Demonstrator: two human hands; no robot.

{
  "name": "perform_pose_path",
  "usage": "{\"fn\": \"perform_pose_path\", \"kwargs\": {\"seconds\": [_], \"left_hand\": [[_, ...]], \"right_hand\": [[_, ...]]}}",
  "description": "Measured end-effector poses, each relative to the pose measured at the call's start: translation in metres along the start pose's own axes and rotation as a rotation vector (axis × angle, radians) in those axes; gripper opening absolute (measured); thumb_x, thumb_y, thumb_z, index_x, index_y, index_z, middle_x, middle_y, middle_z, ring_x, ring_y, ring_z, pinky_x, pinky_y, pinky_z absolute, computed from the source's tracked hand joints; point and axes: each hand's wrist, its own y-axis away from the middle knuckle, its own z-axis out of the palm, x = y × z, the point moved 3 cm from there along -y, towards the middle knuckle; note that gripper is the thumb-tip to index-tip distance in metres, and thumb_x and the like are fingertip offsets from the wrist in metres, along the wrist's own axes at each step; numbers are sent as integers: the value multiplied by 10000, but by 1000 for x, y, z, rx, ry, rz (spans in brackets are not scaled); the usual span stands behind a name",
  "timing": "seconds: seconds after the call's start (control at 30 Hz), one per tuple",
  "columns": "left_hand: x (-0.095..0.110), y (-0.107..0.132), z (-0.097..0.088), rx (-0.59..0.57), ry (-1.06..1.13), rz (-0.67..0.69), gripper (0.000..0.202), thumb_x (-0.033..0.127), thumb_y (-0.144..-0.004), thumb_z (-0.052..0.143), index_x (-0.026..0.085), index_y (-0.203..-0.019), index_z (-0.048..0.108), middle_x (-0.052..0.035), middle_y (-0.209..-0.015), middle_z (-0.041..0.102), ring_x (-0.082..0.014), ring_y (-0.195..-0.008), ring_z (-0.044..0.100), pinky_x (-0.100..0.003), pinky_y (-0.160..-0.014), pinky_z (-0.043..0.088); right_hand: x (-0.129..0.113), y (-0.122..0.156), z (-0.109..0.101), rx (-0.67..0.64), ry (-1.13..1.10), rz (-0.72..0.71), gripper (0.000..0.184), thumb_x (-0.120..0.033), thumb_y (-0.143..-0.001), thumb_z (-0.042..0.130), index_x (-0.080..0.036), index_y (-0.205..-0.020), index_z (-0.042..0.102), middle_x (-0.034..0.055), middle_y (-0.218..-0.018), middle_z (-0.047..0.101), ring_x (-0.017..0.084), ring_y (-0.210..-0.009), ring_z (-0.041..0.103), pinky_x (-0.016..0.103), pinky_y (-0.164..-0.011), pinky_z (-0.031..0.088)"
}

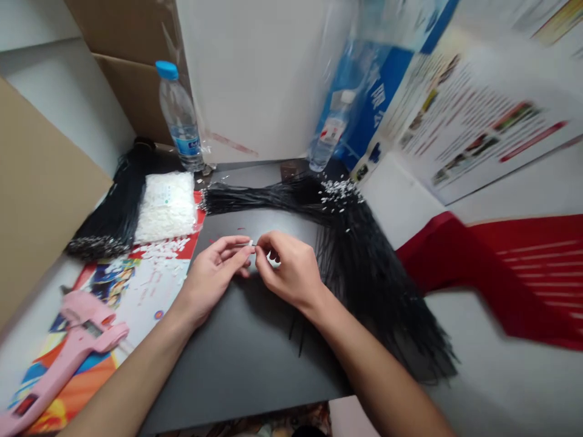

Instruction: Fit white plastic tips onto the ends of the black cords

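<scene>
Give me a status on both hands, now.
Left hand pinching small white piece; right hand fingers tight beside it. Both over black board. Black cord bundle right of right hand, not blocking.

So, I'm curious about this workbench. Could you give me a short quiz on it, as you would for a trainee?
1. Which is nearer the pink glue gun: the person's left hand or right hand?
2. True or false: the glue gun lies on the dark board.
3. What colour is the cap on the water bottle at the back?

Key:
1. The left hand.
2. False: it lies on a colourful printed sheet.
3. Blue.
</scene>
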Motion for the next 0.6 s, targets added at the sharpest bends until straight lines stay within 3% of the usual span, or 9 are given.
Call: {"fn": "perform_pose_path", "kwargs": {"seconds": [0.1, 0.2, 0.27, 0.33, 0.4, 0.47, 0.53, 0.6], "left_hand": [[13, 1, -5, 52, -102, 37, 588, 550, -702, 800, 183, -1135, 649, -51, -941, 698, -130, -647, 598, -240, -561, 452], [23, 1, -13, 89, -190, 122, 486, 532, -728, 763, 191, -1062, 670, -71, -981, 695, -170, -730, 617, -253, -572, 454], [28, 3, -20, 116, -272, 200, 386, 488, -772, 722, 198, -1021, 675, -69, -964, 695, -191, -778, 629, -275, -635, 478], [34, 4, -30, 162, -423, 273, 295, 442, -814, 675, 207, -992, 679, -60, -910, 692, -205, -753, 627, -299, -644, 474], [40, 5, -44, 242, -665, 369, 190, 337, -866, 604, 212, -986, 682, -69, -957, 696, -217, -777, 628, -319, -679, 467], [44, 3, -58, 292, -907, 378, 181, 229, -896, 514, 216, -974, 677, -88, -1061, 696, -246, -885, 644, -353, -768, 463], [46, 2, -73, 362, -1052, 277, 229, 178, -915, 448, 214, -978, 665, -94, -1048, 697, -262, -899, 650, -375, -789, 449], [48, 3, -82, 374, -1136, 209, 237, 168, -919, 432, 209, -989, 655, -106, -1054, 697, -277, -914, 650, -380, -774, 441]], "right_hand": [[12, -24, -46, 122, 114, 97, 128, -271, -920, 540, -200, -876, 636, 13, -774, 707, 118, -624, 604, 244, -622, 433], [53, -60, -100, 237, 271, 226, 112, -283, -879, 600, -195, -848, 662, 23, -732, 698, 138, -625, 616, 259, -615, 430], [85, -81, -130, 317, 397, 291, 83, -235, -837, 633, -184, -772, 643, 19, -656, 658, 121, -559, 553, 258, -579, 376], [111, -96, -142, 318, 459, 316, 238, -238, -747, 728, -202, -602, 544, -14, -509, 524, 86, -462, 395, 277, -521, 281], [127, -101, -138, 349, 407, 295, 278, -234, -758, 723, -227, -590, 502, -16, -483, 471, 86, -455, 326, 311, -519, 234], [127, -98, -119, 377, 406, 191, 155, -205, -809, 674, -229, -689, 580, 39, -572, 577, 111, -485, 412, 320, -535, 267], [115, -93, -87, 234, 440, 39, 67, -211, -852, 631, -227, -787, 639, 88, -687, 675, 149, -541, 509, 314, -550, 337], [95, -88, -50, 100, 422, -30, 37, -221, -818, 671, -232, -784, 659, 58, -747, 714, 185, -637, 604, 299, -568, 384]]}}
